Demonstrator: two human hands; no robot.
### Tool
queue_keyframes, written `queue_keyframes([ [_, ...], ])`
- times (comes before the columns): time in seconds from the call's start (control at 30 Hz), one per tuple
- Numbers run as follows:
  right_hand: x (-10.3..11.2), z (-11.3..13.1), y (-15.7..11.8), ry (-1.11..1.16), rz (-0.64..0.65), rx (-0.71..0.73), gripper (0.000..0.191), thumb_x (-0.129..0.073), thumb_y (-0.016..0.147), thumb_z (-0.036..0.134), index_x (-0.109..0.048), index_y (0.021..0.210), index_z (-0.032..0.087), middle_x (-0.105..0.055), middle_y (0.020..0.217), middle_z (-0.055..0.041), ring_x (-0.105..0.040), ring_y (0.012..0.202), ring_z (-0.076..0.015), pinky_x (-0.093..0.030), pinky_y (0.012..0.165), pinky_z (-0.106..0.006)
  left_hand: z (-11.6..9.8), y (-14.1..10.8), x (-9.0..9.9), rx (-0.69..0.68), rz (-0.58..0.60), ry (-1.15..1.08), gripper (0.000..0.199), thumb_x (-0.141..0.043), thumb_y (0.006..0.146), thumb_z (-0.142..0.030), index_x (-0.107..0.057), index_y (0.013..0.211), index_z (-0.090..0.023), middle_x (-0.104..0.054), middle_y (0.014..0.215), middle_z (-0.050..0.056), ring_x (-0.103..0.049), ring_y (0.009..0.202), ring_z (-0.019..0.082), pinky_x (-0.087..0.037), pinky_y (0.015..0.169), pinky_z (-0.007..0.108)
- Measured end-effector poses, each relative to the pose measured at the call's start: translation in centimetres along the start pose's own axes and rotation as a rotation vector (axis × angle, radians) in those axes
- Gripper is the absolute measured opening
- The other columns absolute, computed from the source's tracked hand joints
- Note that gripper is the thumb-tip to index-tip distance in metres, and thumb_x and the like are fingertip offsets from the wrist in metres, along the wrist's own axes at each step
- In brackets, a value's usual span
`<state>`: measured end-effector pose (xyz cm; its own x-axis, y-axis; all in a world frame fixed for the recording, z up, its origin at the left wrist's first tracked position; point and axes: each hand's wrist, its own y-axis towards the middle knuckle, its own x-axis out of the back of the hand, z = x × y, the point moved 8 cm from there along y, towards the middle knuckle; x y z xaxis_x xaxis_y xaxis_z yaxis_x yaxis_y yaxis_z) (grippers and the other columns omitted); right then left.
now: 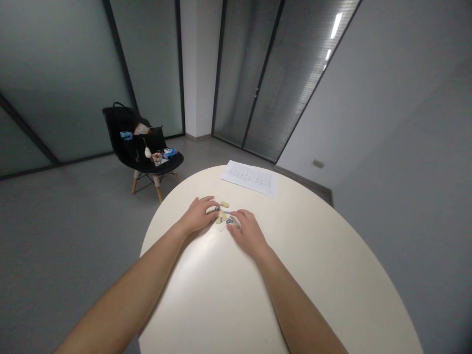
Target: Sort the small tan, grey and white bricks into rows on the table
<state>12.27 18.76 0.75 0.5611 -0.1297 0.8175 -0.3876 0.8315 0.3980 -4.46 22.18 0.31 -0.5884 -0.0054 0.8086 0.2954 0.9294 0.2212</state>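
Observation:
Both hands rest low over the white table, one on each side of a small cluster of pieces. My left hand [199,215] reaches in from the left, fingers apart and curved at the cluster's edge. From the right, my right hand [250,233] curves around the other side, its thumb and forefinger spread with some pieces between them. Pale yellow pieces [223,216] lie amid grey and white ones, too small to name. One yellow block [224,204] sits at the far side, a little apart. Fingers partly hide the cluster.
The round white table [313,255] carries a printed paper sheet [250,178] near its far edge. Beyond the left edge stands a black chair [118,120] with a black bag [153,140] and small packets on it. Frosted glass panels and a grey wall surround the space.

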Motion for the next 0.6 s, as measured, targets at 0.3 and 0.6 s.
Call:
queue_keyframes([
  [0.3,0.08,-0.17,-0.47,0.012,0.020,-0.027,0.040,-0.060,0.086,0.030,-0.058,0.124,0.022,-0.055,0.123,-0.0112,-0.047,0.118,-0.0246,-0.039,0.105,-0.042,-0.44,-0.28,-0.61,-0.018,0.038,0.038,0.051,-0.062,0.080,-0.046,-0.058,0.126,-0.025,-0.053,0.140,0.010,-0.043,0.133,0.030,-0.016,0.115,0.057],
  [0.6,0.31,-0.29,-0.84,0.024,0.022,-0.048,0.039,-0.059,0.086,0.032,-0.059,0.123,0.021,-0.056,0.123,-0.0112,-0.047,0.119,-0.0235,-0.038,0.105,-0.040,-0.45,-0.15,-1.07,-0.013,0.024,0.047,0.051,-0.054,0.086,-0.051,-0.055,0.129,-0.025,-0.054,0.139,0.010,-0.042,0.134,0.029,-0.018,0.114,0.057],
])
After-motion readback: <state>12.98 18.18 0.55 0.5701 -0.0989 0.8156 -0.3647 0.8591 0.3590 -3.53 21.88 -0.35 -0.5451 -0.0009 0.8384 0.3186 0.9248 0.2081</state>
